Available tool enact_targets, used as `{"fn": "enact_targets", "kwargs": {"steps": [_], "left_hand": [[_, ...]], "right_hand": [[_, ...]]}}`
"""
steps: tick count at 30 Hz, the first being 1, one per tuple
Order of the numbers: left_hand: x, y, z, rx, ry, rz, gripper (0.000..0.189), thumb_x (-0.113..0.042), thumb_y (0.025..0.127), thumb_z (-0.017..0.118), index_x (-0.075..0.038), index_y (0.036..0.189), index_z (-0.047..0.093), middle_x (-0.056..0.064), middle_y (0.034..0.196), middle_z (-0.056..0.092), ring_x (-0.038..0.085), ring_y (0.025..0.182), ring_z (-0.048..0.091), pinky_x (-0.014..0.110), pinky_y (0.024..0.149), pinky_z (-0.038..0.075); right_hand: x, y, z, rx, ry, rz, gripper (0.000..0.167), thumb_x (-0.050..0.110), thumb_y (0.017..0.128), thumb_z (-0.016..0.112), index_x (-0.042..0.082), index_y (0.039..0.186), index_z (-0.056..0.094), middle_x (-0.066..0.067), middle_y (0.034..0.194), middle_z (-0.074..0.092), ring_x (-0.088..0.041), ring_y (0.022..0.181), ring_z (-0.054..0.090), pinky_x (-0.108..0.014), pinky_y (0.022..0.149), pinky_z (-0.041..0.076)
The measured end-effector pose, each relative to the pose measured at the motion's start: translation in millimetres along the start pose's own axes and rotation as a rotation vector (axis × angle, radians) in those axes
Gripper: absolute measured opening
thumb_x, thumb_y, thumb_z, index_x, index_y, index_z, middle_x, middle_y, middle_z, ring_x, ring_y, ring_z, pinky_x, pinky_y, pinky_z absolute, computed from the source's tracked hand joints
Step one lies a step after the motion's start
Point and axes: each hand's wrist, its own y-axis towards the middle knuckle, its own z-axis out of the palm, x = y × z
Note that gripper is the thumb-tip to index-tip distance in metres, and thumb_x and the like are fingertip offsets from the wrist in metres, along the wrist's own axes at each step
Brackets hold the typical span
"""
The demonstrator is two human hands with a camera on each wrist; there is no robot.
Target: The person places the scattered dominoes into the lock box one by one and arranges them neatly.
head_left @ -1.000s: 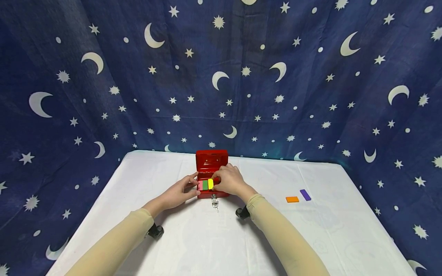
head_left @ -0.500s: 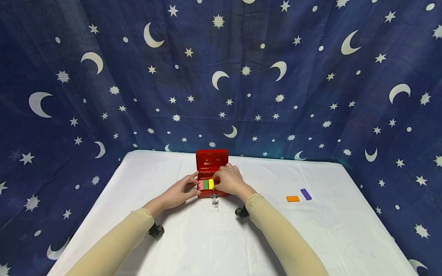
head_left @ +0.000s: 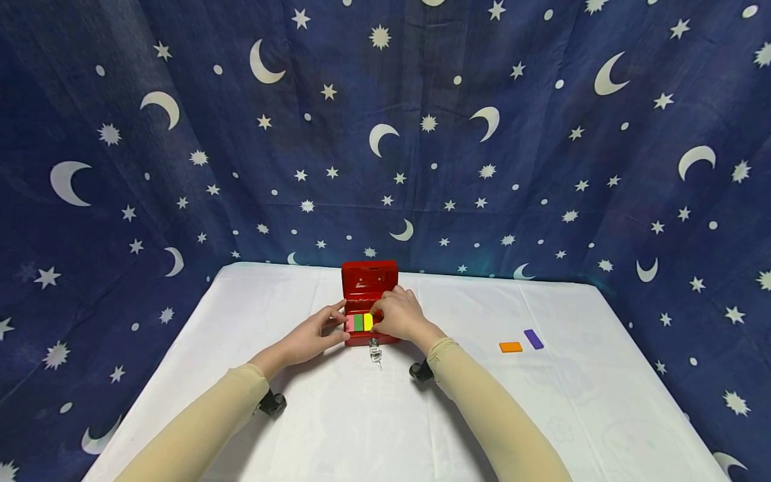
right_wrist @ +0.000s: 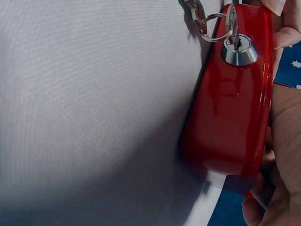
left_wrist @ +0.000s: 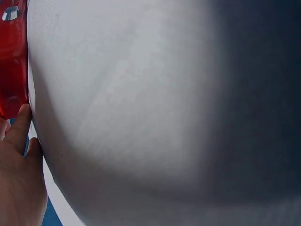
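A small red metal cash box [head_left: 355, 340] stands on the white cloth with its lid [head_left: 370, 278] raised. Inside, a pink block [head_left: 349, 324], a green block [head_left: 358, 323] and a yellow block [head_left: 368, 322] sit side by side. My left hand [head_left: 313, 336] grips the box's left side, thumb at the front corner and fingers further back. From the right, my right hand [head_left: 402, 314] reaches over the box, its thumb and fingers pinching the yellow block. It covers the right part of the interior. Keys [right_wrist: 216, 27] hang from the front lock [right_wrist: 239, 51].
An orange block [head_left: 510, 347] and a purple block [head_left: 533, 339] lie on the white tablecloth [head_left: 482, 402] at the right. Behind the table hangs a dark blue curtain [head_left: 446, 147] with moons and stars. Each wrist carries a black camera [head_left: 274, 404].
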Motion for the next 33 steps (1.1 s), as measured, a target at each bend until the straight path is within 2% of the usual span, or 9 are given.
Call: {"fn": "enact_targets", "kwargs": {"steps": [6,11,20,27,33], "left_hand": [[0.6,-0.1,0.1,0.001,0.0,-0.015,0.039,-0.045,0.096,0.071,-0.021,0.123,0.055,-0.013,0.167,0.024,0.021,0.146,0.04,0.055,0.12,0.026],[0.7,-0.5,0.2,-0.001,0.005,-0.003,0.039,-0.044,0.097,0.07,-0.02,0.123,0.055,-0.008,0.168,0.024,0.024,0.146,0.04,0.058,0.119,0.026],[1.3,0.6,0.9,-0.008,0.01,0.011,0.041,-0.045,0.097,0.07,-0.019,0.125,0.055,-0.009,0.168,0.023,0.023,0.147,0.038,0.058,0.119,0.025],[1.7,0.8,0.3,-0.004,0.011,-0.007,0.042,-0.048,0.096,0.07,-0.021,0.124,0.056,-0.014,0.167,0.023,0.02,0.148,0.037,0.056,0.12,0.026],[1.2,0.6,-0.1,-0.002,0.003,0.0,0.042,-0.048,0.096,0.07,-0.02,0.124,0.056,-0.011,0.168,0.023,0.022,0.149,0.036,0.057,0.119,0.026]], "right_hand": [[0.3,0.8,2.1,0.009,0.008,0.005,0.035,0.042,0.079,0.085,0.026,0.11,0.08,0.01,0.092,0.063,-0.016,0.095,0.045,-0.035,0.084,0.039],[0.0,1.1,2.6,0.009,0.006,0.009,0.035,0.042,0.08,0.085,0.026,0.11,0.08,0.011,0.091,0.062,-0.015,0.094,0.045,-0.034,0.083,0.038],[1.3,0.9,1.1,0.021,0.01,0.015,0.035,0.04,0.08,0.085,0.025,0.112,0.08,0.009,0.094,0.064,-0.016,0.095,0.045,-0.035,0.085,0.039],[1.5,1.5,1.6,0.023,0.014,0.018,0.036,0.04,0.08,0.085,0.025,0.112,0.08,0.008,0.096,0.066,-0.017,0.096,0.045,-0.035,0.084,0.039],[1.7,1.9,1.3,0.021,0.015,0.014,0.036,0.04,0.08,0.085,0.025,0.113,0.08,0.007,0.097,0.067,-0.018,0.097,0.046,-0.036,0.085,0.04]]}}
